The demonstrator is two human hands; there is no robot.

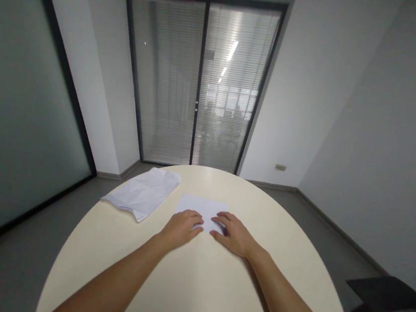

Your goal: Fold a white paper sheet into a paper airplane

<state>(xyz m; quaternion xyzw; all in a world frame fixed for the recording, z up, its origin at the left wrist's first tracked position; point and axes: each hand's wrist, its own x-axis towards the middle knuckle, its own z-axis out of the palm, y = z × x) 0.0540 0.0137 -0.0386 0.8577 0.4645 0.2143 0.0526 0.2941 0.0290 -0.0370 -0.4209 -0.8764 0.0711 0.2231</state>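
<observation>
A white sheet of paper (202, 206) lies flat on the round cream table (271, 263), just beyond my hands. My left hand (182, 227) rests on the sheet's near left edge, fingers laid flat and slightly curled on the paper. My right hand (231, 233) rests on the near right edge, fingers stretched forward and pressing on the paper. The two hands lie close together, fingertips nearly meeting over the sheet's near edge.
A stack of creased white papers (143, 194) lies at the table's far left edge. A dark chair (383, 296) with an orange seat stands at the lower right. Glass doors with blinds (199, 82) face me; a glass wall runs along the left.
</observation>
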